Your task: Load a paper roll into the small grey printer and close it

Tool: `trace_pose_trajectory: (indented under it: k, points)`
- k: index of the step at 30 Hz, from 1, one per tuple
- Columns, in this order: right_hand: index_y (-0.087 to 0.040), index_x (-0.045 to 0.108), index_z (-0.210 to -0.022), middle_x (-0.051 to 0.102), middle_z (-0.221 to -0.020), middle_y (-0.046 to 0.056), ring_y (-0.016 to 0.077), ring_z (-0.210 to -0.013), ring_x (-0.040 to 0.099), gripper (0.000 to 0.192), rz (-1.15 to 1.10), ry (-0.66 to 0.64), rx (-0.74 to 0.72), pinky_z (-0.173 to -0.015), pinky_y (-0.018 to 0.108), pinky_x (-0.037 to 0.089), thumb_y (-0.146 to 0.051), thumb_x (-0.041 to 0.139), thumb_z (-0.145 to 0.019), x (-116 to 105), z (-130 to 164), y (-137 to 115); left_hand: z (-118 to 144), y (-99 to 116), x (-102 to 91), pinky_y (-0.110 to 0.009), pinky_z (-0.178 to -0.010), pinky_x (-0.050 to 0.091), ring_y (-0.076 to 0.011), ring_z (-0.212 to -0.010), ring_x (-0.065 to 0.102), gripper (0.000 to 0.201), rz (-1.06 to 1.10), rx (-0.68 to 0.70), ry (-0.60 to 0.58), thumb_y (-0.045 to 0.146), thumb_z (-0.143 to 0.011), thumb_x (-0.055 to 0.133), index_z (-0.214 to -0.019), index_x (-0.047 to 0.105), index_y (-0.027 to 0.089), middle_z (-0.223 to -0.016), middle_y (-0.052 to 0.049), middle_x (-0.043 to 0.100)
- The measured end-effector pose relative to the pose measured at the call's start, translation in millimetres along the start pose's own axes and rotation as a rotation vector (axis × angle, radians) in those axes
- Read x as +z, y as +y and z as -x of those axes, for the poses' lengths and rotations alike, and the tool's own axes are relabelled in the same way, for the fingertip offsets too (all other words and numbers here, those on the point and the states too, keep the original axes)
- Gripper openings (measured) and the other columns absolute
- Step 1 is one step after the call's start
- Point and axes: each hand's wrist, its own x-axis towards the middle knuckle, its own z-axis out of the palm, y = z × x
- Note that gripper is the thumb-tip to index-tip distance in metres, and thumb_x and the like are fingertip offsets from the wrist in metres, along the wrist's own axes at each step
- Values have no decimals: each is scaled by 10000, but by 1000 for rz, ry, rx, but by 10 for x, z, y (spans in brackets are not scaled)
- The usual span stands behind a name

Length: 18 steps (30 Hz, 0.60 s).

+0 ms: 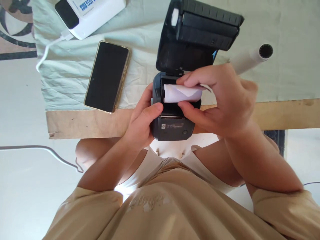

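Observation:
A dark portable label printer is held over the table's front edge, its lid swung up and away from me. My left hand is closed around the printer's left side, thumb on the rim. A small white paper roll lies across the mouth of the paper bay. My right hand pinches the roll between thumb and fingers, at its right part. Part of the bay's inside is hidden behind the roll and my fingers.
Left on the green cloth lies a phone with a dark screen. Behind it is a white power bank with a cable plugged in. A white cylinder with a dark end is behind my right hand. The wooden table edge runs in front.

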Motion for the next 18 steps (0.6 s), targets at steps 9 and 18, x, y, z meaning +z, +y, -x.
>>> trace_pose_trajectory:
  k: [9,18]
  points:
    - [-339,687,-900,799,-928,-60,217,-885,783,144,64,168,-308,-824,452,590,-200,716,-919,-17,117,-26,-15,-30,-39,-399,-1013,701,-299,-1289,814,263,83,37,-115,369,-1012,719,-1240,735,239,-1176,-44,858]
    - [-368,698,-882,758,-761,-113,185,-806,769,117,34,132,-429,-686,449,484,-288,710,-967,130,311,-147,0,-24,-135,-387,-824,661,-331,-1098,806,485,-33,13,-117,472,-848,906,-1264,746,280,-1030,-38,809]
